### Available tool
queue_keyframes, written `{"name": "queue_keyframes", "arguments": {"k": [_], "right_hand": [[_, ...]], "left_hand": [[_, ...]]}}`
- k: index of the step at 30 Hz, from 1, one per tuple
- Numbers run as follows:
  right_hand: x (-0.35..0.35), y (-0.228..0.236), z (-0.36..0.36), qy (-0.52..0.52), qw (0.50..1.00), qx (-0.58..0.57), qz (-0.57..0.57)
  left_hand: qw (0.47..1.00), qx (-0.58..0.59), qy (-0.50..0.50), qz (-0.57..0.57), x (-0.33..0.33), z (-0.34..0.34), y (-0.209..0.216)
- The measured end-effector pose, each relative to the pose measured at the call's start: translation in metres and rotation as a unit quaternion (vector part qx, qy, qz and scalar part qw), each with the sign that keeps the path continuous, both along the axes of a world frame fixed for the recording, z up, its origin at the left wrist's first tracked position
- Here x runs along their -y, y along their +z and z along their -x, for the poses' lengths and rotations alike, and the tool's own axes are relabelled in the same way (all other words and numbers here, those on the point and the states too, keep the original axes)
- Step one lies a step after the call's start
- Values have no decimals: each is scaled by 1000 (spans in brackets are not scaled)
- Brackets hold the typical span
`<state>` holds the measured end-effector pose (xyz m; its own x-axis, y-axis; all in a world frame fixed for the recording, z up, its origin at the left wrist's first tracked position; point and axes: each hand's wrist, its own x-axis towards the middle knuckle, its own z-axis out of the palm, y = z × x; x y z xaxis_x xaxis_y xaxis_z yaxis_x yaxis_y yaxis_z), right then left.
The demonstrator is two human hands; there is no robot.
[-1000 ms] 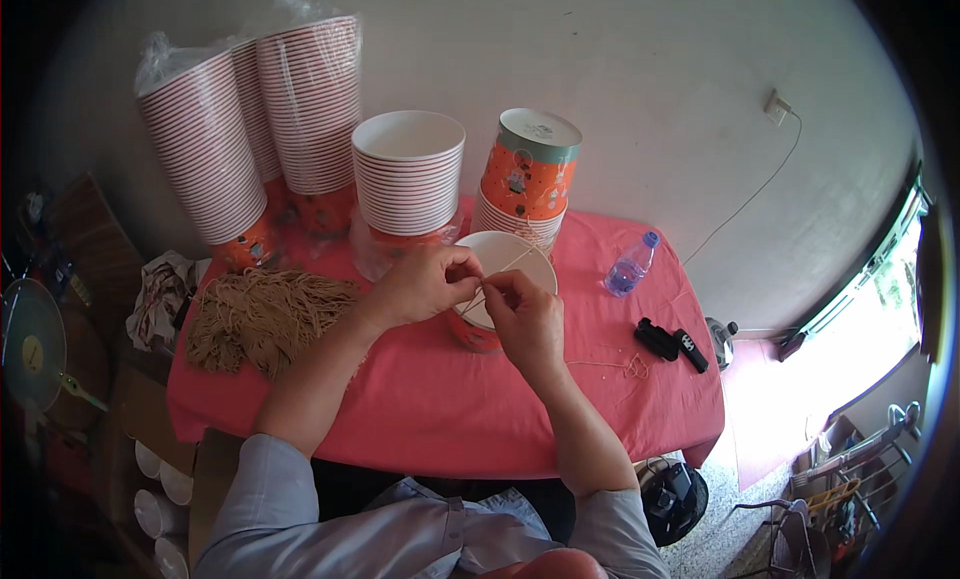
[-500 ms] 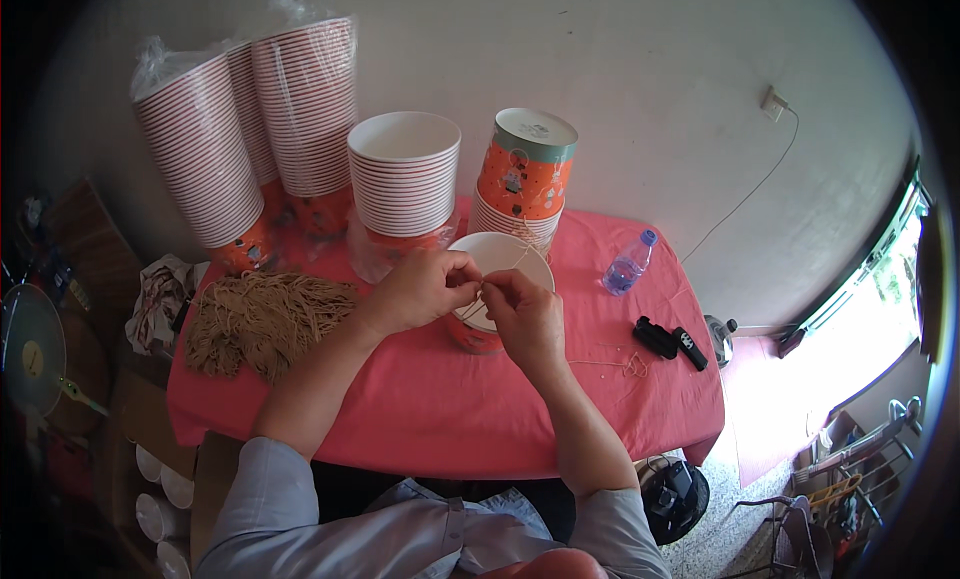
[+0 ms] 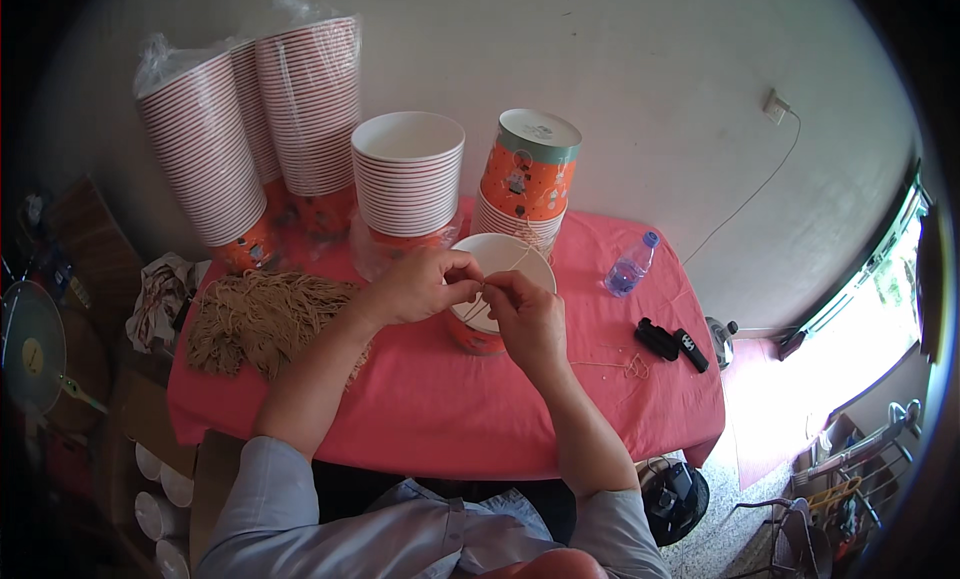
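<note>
L hand (image 3: 438,284) & R hand (image 3: 527,316) together, pinched on thin cord (image 3: 520,259), just over open bucket (image 3: 493,250) (orange outside, white w/in), pink-clothed bench (image 3: 430,409), tan string heap (image 3: 262,324) to L.

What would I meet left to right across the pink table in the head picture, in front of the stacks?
Brown strand pile, left hand, right hand, blue-capped bottle, rightmost black object. The bucket overlaps both hands, so I skipped it.
</note>
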<state>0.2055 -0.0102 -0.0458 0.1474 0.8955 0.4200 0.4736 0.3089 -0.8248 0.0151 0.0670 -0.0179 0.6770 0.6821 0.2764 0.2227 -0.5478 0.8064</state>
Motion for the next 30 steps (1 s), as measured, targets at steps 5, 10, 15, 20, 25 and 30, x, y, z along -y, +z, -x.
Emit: {"name": "queue_keyframes", "arguments": {"k": [5,10,15,20,25,30], "right_hand": [[-2,-4,-2,1,999,10,-36],[1,2,-3,1,1000,-13,-14],[1,3,-3,8,999,-41,3],[-5,-3,-11,54,990,-127,-23],[-8,-9,-13,69,990,-126,-17],[-7,-2,-16,119,977,-179,-3]], "left_hand": [[999,16,17,-34,-2,-4,-7],[991,95,21,92,-13,-3,-15],[991,92,14,95,-16,-2,-17],[990,97,19,101,-13,-5,-15],[996,53,13,70,-17,-2,-18],[998,42,14,51,-14,-5,-19]]}}
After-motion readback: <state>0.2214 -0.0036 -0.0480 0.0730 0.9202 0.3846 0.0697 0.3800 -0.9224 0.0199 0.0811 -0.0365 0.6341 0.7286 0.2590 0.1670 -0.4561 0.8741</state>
